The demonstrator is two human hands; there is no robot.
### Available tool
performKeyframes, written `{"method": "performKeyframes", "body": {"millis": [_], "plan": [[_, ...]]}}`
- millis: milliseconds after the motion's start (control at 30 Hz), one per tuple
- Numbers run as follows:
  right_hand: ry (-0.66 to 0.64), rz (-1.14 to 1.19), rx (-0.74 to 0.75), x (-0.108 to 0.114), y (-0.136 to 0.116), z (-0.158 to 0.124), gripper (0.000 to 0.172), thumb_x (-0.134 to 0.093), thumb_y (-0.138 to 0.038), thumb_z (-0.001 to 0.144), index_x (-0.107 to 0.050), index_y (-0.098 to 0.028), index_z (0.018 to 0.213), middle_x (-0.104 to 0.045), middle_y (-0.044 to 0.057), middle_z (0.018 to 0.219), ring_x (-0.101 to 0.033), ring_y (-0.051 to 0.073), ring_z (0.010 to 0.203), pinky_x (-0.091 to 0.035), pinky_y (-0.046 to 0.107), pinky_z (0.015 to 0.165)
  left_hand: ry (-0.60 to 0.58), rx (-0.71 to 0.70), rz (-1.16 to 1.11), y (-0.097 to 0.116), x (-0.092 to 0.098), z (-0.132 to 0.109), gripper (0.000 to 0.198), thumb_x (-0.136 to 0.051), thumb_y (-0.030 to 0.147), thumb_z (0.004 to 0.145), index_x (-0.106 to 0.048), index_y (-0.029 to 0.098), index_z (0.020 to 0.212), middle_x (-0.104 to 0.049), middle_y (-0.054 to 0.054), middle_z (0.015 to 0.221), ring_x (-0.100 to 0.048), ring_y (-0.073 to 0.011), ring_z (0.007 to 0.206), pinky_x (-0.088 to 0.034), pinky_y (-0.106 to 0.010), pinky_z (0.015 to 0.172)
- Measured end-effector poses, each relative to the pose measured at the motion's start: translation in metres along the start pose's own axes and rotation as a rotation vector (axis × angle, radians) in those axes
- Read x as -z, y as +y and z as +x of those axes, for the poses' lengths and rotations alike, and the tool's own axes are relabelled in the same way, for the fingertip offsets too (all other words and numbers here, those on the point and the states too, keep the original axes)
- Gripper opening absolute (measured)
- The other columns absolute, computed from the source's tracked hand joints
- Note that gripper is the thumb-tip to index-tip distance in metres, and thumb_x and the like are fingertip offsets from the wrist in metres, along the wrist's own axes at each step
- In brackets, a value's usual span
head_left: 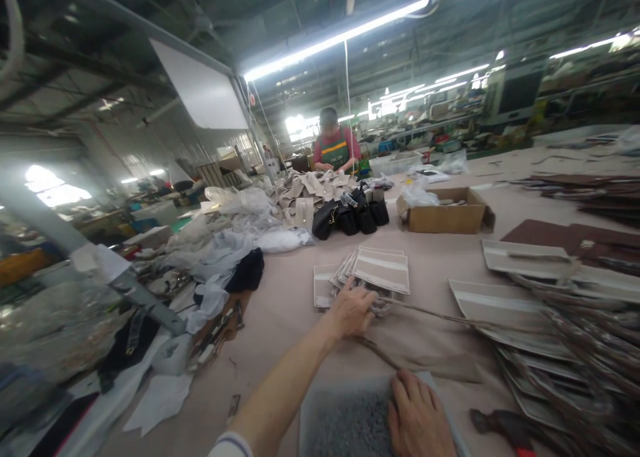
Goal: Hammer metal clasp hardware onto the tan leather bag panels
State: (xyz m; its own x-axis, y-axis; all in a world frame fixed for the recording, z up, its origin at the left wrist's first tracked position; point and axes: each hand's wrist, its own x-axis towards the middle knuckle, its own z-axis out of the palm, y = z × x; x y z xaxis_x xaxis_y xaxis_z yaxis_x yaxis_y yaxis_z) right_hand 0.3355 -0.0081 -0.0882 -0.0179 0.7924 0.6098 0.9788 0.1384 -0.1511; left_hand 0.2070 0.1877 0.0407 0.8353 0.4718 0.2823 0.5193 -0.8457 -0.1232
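My left hand (351,312) reaches forward to the near edge of a fanned pile of beige panels (383,269), each with a pale stripe. Its fingers are apart, one stretched toward the panels, and I see nothing gripped. Beside its fingertips is a clear, shiny wrapped piece (383,303), from which a thin brown strap (440,315) runs right. Flat on a grey speckled slab (345,417) near the bottom rests my right hand (420,417), fingers extended and holding nothing. A hammer (505,425) with a dark head lies to its right.
More beige panels (500,303) with wrapped straps are heaped at right. An open cardboard box (445,217), black bag-like pieces (353,215) and a beige heap (315,187) stand farther back. Another person (337,147) works behind them. Left are a metal post (145,303) and plastic wrapping (230,223).
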Motion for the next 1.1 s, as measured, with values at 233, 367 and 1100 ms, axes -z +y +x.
{"method": "performKeyframes", "body": {"millis": [233, 367, 1100], "plan": [[0.004, 0.029, -0.032, -0.007, 0.0, -0.003, 0.026, -0.051, -0.017, 0.084, -0.065, -0.021, 0.106, -0.068, 0.012, 0.12, -0.06, 0.029, 0.109, -0.042, 0.045, 0.097, -0.196, -0.096, 0.086, -0.001, -0.01, 0.027, 0.016, -0.057, 0.02, 0.09, -0.067, 0.014, 0.101, -0.072, -0.012, 0.1, -0.066, -0.0265, 0.103, -0.02, -0.053, 0.123], [-0.027, 0.05, -0.064, -0.006, -0.003, -0.003, 0.026, -0.05, -0.017, 0.085, -0.065, -0.021, 0.105, -0.068, 0.012, 0.121, -0.059, 0.03, 0.111, -0.042, 0.046, 0.098, -0.233, -0.091, 0.095, -0.011, -0.013, 0.034, 0.014, -0.056, 0.015, 0.087, -0.067, 0.016, 0.096, -0.075, -0.01, 0.097, -0.068, -0.0254, 0.097, -0.027, -0.051, 0.12], [-0.403, 0.215, -0.43, 0.041, 0.082, 0.127, 0.058, -0.061, -0.026, 0.096, -0.042, -0.018, 0.15, -0.04, 0.019, 0.156, -0.059, 0.029, 0.122, -0.053, 0.049, 0.099, -0.165, 0.049, -0.021, 0.007, -0.033, 0.0, 0.024, -0.041, 0.012, 0.096, -0.062, 0.02, 0.09, -0.07, -0.006, 0.092, -0.064, -0.0231, 0.094, -0.03, -0.044, 0.118]]}}
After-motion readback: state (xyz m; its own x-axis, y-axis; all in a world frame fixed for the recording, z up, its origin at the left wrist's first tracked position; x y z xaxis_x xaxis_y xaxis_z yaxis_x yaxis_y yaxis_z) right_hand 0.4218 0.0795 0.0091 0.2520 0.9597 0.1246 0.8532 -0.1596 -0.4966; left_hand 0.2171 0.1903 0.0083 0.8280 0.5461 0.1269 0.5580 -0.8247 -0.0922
